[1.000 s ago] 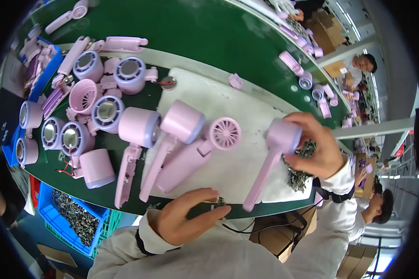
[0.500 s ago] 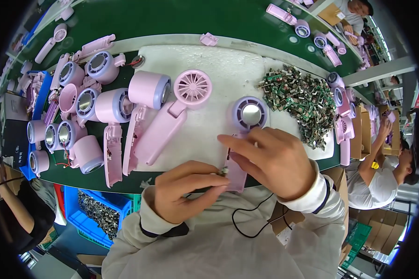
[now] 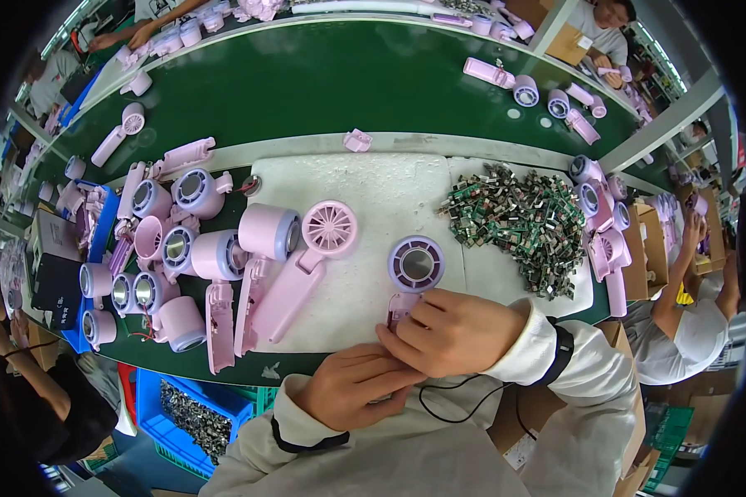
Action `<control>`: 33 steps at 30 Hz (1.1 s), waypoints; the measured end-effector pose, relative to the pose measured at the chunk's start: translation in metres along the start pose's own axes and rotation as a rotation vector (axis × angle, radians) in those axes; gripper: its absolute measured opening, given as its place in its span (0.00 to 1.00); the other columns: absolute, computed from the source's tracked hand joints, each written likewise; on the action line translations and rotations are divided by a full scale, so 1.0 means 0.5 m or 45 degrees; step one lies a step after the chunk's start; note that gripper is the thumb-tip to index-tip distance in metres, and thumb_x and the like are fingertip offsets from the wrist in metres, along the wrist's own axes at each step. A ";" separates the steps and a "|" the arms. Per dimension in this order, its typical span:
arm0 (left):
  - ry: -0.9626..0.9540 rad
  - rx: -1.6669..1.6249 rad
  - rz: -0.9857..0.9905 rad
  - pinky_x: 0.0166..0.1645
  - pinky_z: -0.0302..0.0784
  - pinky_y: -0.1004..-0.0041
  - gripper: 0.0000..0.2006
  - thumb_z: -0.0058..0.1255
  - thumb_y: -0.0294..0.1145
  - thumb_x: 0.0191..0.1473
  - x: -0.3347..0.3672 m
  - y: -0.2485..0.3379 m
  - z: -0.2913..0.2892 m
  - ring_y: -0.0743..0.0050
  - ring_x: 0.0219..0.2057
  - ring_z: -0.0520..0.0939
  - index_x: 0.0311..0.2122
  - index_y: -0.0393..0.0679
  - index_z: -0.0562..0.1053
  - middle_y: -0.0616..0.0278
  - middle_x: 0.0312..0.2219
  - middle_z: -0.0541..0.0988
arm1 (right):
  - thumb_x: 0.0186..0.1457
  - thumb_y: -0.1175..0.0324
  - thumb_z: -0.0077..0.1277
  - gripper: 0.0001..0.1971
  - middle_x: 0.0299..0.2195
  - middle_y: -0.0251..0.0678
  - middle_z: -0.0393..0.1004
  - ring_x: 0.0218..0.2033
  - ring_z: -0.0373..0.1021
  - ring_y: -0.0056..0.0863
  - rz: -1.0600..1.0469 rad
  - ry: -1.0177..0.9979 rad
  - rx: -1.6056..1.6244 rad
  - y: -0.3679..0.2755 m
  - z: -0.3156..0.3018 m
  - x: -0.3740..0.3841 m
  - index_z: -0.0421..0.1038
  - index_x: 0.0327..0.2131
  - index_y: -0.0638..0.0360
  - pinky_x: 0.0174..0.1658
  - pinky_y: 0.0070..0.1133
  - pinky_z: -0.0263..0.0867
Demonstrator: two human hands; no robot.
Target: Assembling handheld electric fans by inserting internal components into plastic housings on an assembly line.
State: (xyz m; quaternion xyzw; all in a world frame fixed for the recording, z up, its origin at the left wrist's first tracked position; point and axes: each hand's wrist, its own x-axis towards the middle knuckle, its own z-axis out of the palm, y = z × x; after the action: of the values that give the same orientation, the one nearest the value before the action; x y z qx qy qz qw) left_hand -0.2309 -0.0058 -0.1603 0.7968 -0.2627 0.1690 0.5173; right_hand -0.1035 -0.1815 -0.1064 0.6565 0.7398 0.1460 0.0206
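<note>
A pink handheld fan (image 3: pixel 417 263) with a lilac ring and silver centre lies upright in front of me, its opened handle pointing toward me. My right hand (image 3: pixel 456 331) is closed over that handle, fingers curled across it and hiding most of it. My left hand (image 3: pixel 358 385) is closed at the handle's near end, its fingertips meeting the right hand's fingers. What the left fingers pinch is hidden now. To the left lie a finished-looking pink fan (image 3: pixel 330 229) with a grille and open handle shells (image 3: pixel 220 327).
A heap of small green circuit boards (image 3: pixel 522 224) lies on the white foam mat (image 3: pixel 365 182). Fan heads (image 3: pixel 195 192) crowd the left; more fan parts (image 3: pixel 609 248) line the right. A blue bin (image 3: pixel 236 406) holds small metallic parts. A black cable (image 3: pixel 448 421) hangs near my lap. Other people work around.
The view has tilted up, showing more of the far bench. My hands have come together over the fan's handle. The small circuit board seen in my left fingers is now hidden.
</note>
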 end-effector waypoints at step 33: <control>0.660 -0.434 -0.726 0.51 0.79 0.74 0.17 0.53 0.15 0.60 -0.004 0.002 -0.005 0.70 0.47 0.82 0.55 0.32 0.73 0.52 0.46 0.81 | 0.51 0.77 0.60 0.08 0.23 0.33 0.77 0.20 0.72 0.23 1.045 0.418 1.143 -0.034 0.025 0.024 0.79 0.37 0.59 0.24 0.21 0.67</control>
State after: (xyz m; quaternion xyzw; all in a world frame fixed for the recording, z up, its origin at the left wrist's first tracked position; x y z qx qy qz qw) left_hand -0.2330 -0.0033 -0.1598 0.6716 0.0830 0.1681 0.7168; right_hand -0.1190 -0.1690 -0.1204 0.8007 0.4102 -0.0841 -0.4285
